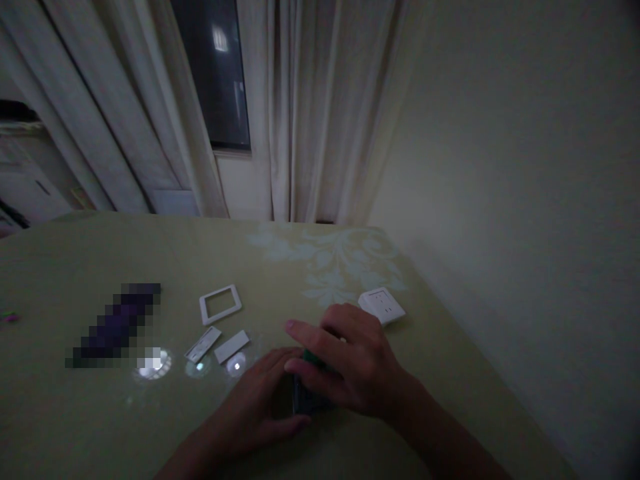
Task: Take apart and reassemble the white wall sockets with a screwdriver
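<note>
A dark, box-like piece lies on the table in front of me, mostly covered by my hands. My left hand grips it from the left, with the fingers along its far side and the thumb at its near edge. Over it, my right hand is closed around a small green object, of which only a bit shows between thumb and fingers; its kind is hidden. Just beyond my right hand, a white wall socket with slots in its face rests on the table.
To the left lie a white rectangular frame and two narrow white plates, one with its ribbed side up, the other smooth. Farther left is a dark, pixelated object. A wall borders the table's right side; curtains hang behind.
</note>
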`<action>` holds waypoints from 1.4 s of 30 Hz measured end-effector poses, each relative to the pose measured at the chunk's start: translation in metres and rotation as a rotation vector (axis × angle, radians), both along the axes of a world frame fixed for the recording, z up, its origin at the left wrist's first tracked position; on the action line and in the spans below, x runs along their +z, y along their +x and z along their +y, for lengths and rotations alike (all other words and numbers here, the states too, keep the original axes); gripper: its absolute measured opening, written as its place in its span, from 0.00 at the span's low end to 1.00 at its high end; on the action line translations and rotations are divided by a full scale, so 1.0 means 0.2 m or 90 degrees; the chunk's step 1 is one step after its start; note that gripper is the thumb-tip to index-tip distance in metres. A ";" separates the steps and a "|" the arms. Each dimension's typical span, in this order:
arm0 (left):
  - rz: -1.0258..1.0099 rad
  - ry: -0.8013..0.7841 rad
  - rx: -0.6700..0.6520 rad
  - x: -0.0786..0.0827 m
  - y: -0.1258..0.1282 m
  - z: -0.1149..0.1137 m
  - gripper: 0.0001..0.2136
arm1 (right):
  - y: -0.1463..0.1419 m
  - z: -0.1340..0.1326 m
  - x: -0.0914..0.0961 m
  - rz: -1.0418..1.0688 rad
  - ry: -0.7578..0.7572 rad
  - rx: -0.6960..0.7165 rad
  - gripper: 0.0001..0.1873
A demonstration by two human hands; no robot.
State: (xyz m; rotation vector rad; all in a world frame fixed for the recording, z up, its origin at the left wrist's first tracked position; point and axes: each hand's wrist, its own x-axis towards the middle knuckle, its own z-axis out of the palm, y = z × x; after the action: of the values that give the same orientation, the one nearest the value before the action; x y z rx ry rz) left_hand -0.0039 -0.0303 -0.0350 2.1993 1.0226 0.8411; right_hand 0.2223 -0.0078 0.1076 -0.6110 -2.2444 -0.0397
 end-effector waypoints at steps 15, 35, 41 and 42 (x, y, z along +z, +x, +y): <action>0.061 0.082 -0.034 0.00 -0.01 0.00 0.34 | -0.01 0.01 -0.01 0.042 -0.013 0.062 0.18; 0.033 -0.037 0.001 -0.03 0.05 -0.05 0.43 | 0.07 0.00 0.09 0.100 -0.061 -0.025 0.14; -0.097 -0.118 0.018 0.01 0.06 -0.04 0.40 | 0.15 -0.01 0.15 0.169 -0.064 -0.093 0.15; -0.116 -0.134 0.022 0.02 0.06 -0.04 0.39 | 0.16 -0.01 0.15 0.181 -0.060 -0.097 0.15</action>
State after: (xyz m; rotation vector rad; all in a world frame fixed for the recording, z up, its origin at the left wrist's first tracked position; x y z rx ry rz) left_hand 0.0080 -0.0387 -0.0314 1.8978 1.0129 0.8875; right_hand 0.2535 -0.0100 0.1376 -0.7861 -1.9301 0.0735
